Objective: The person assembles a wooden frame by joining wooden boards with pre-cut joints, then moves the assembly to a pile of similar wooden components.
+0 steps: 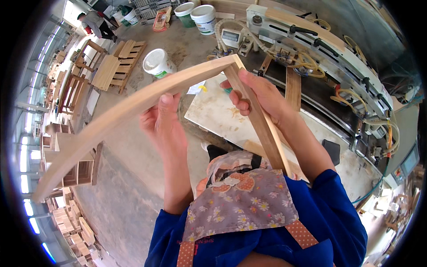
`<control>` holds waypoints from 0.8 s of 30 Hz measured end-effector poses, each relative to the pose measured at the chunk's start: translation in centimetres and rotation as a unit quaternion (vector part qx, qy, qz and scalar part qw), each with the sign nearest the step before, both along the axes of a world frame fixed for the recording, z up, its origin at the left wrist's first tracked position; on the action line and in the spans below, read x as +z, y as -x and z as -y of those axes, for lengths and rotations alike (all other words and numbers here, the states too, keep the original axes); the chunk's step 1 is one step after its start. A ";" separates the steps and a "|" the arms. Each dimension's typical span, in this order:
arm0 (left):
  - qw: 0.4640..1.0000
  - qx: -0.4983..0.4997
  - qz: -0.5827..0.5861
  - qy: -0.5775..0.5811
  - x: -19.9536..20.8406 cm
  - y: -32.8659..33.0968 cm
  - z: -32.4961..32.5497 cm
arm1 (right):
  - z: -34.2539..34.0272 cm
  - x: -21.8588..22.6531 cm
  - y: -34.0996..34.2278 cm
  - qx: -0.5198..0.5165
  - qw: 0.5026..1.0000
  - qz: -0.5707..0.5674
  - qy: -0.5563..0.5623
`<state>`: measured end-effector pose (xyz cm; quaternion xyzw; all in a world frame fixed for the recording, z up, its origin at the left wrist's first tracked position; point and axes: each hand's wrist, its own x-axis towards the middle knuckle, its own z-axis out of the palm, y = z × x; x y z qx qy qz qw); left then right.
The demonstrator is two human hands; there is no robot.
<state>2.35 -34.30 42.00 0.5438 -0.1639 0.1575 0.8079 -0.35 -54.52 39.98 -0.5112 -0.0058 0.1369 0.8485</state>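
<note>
Two wooden boards meet at a corner in front of me, in an L shape; whether they are fastened there I cannot tell. The long board (pixel 115 104) runs off to the far left. My left hand (pixel 165 120) is closed on its near edge, thumb on this side and the other fingers partly hidden behind. The shorter board (pixel 260 124) slopes down towards my apron. Around this one, close to the corner, my right hand (pixel 260 93) is wrapped, thumb up by the joint and fingertips showing on the inner face.
A pale worktable (pixel 218 111) stands beneath the boards. Behind it to the right is a long machine (pixel 320 42) with hoses and black levers. White buckets (pixel 156 62) and wooden pallets (pixel 118 71) stand on the floor. Far left, a person (pixel 98 24) bends over.
</note>
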 end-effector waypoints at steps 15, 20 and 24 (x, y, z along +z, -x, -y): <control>0.995 0.045 0.005 -0.087 0.3 0.7 0.1 | 1.4 1.2 -2.2 0.051 0.988 -0.045 0.139; 0.991 0.061 0.013 -0.117 -0.1 0.5 0.3 | 1.8 0.1 -2.4 0.089 0.989 -0.092 0.070; 0.990 0.068 -0.009 -0.122 -0.2 0.3 0.6 | 1.8 -0.3 -2.4 0.098 0.985 -0.123 0.073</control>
